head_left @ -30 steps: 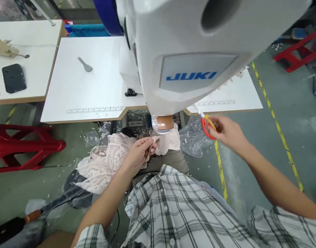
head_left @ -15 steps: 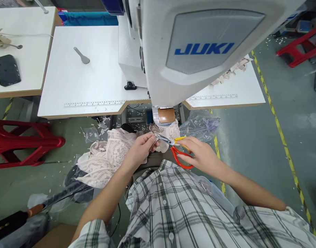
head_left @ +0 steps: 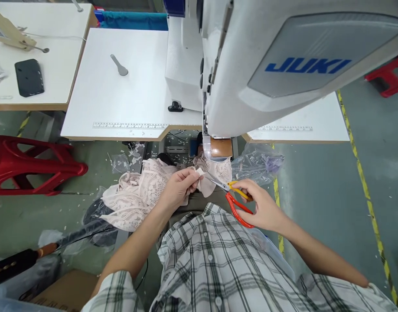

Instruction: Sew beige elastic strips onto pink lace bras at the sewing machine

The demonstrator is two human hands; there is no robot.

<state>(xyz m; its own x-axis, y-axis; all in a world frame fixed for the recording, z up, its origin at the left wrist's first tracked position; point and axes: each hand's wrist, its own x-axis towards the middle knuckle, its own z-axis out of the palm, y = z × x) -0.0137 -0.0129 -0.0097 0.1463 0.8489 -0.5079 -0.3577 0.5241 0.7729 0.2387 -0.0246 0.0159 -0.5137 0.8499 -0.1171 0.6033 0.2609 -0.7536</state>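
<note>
My left hand (head_left: 181, 186) is closed, pinching a small pale strip of fabric (head_left: 200, 172) between thumb and fingertips. Just right of it, my right hand (head_left: 259, 206) grips a pair of scissors (head_left: 226, 187) with one yellow and one red handle. The blades point left and stand slightly apart, their tips close to the strip. Pale pink lace fabric (head_left: 147, 190) lies heaped left of my left hand. More lace (head_left: 218, 168) hangs under the end of the sewing machine arm (head_left: 221, 147), behind my hands.
The white sewing machine head (head_left: 267, 78) looms above on a white table (head_left: 130, 95) with printed rulers. A grey spoon-shaped object (head_left: 119, 65) lies there. Red stools (head_left: 36, 164) stand left and far right. A clear plastic bag (head_left: 257, 164) hangs behind my right hand.
My right hand has drawn the scissors right and down, away from my left fingers, and the handles have spread. The pinched strip now shows more. The view has turned a little left.
</note>
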